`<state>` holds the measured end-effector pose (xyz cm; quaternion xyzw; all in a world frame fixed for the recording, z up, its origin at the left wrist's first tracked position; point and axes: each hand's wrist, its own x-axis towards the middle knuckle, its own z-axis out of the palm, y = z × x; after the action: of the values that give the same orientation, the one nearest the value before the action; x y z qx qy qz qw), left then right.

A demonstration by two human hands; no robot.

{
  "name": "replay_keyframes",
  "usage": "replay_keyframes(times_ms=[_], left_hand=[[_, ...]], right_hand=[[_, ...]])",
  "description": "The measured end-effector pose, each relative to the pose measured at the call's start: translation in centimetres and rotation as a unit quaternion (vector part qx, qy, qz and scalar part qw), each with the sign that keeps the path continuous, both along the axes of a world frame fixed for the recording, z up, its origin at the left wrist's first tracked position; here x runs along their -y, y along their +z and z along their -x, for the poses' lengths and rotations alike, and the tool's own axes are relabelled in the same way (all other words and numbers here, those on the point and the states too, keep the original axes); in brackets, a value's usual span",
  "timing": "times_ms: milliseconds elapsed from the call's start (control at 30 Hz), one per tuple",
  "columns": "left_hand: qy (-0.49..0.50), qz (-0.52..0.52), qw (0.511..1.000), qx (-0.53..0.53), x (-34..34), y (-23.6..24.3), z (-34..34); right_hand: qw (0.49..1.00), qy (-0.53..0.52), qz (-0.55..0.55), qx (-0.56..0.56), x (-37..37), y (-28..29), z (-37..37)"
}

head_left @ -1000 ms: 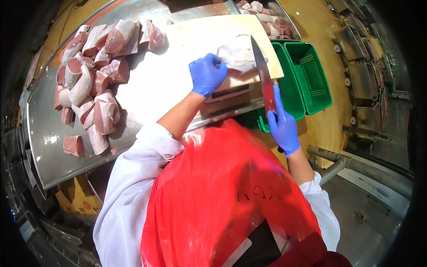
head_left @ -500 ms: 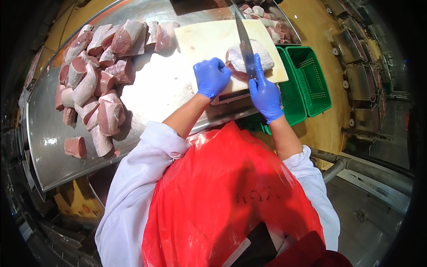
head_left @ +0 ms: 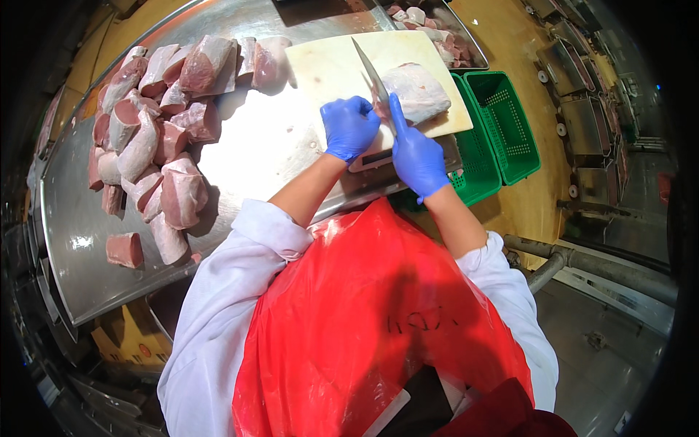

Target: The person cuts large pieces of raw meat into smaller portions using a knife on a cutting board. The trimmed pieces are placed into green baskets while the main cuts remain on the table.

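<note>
My right hand (head_left: 418,156), gloved in blue, grips a long knife (head_left: 368,73) with the index finger laid along it; the blade angles up and left over the cream cutting board (head_left: 320,65). A pale, fat-covered piece of meat (head_left: 415,91) lies on the board just right of the blade. My left hand (head_left: 349,127), also gloved, is closed at the board's lower left, beside the knife; whatever its curled fingers hold is hidden. Many cut meat pieces (head_left: 204,62) are heaped on the steel table (head_left: 80,255) to the left.
A metal tray (head_left: 477,54) of meat pieces stands behind the board. Two green baskets (head_left: 513,124) sit below the table's right side. A metal pipe rail (head_left: 619,269) runs at lower right. A red apron (head_left: 328,306) covers my front.
My right hand has moved left and up with the knife, whose blade now tilts further left, clear of the meat's top. My left hand has shifted slightly right and stays closed.
</note>
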<state>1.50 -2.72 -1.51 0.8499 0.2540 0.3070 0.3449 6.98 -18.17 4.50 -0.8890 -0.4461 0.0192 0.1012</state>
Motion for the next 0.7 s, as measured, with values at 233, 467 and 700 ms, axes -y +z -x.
replay_keyframes(times_ms=[233,467,700], left_hand=[[0.002,-0.015,1.000,-0.020,0.1,0.3,0.4],[0.028,-0.023,0.999,-0.020,-1.0,0.1,1.2],[0.031,-0.041,0.999,-0.003,-2.2,0.1,1.9]], right_hand=[[0.993,0.000,0.116,-0.036,6.6,2.7,4.0],[0.982,0.018,0.165,-0.086,12.3,6.5,5.9],[0.999,0.024,-0.007,-0.042,5.7,6.3,3.7]])
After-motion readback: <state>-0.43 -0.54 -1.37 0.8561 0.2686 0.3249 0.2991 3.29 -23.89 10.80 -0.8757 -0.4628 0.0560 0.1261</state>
